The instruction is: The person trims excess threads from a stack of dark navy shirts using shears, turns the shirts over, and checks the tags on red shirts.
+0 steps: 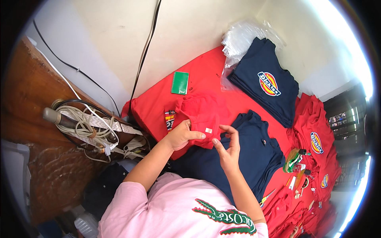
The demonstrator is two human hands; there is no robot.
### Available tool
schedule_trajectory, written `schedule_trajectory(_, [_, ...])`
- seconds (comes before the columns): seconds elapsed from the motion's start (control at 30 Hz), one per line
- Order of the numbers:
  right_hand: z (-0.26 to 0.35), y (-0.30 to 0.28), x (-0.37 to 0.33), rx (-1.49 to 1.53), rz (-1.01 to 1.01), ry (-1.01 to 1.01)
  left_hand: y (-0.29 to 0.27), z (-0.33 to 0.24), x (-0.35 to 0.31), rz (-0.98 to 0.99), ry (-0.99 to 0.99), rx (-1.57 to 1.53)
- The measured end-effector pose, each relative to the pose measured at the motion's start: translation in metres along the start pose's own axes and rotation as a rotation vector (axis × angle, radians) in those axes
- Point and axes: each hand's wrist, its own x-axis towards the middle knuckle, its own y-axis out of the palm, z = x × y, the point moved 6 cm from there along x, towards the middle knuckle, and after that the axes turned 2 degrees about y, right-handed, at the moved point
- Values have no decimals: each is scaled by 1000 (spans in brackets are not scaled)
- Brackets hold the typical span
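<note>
A red garment (198,107), probably a shirt, is bunched up in front of me. My left hand (184,135) grips its near edge, thumb on top beside a small white tag (208,130). A multicoloured print (170,119) shows at the garment's left side. My right hand (228,150) is by the right edge of the red cloth, its thumb and fingers apart. Whether its fingertips touch the cloth is hard to see. Under and beside both hands spreads a dark navy shirt (254,146) with a small chest emblem.
A red-covered table (151,107) bears a green spiral notebook (180,83), stacked navy shirts (258,67) and clear plastic bags (246,39). Red shirts (313,127), small bottles (303,170) and scissors (268,196) lie right. Coiled cables (87,129) hang left. Another person's hand (294,231) shows lower right.
</note>
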Motion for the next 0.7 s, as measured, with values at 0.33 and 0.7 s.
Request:
schedule_trajectory(0.33, [19, 22, 11, -97, -16, 24, -9, 2, -12, 8, -7, -49])
schedule_trajectory(0.7, [24, 19, 6, -78, -78, -5, -3, 4, -9, -35, -42, -352])
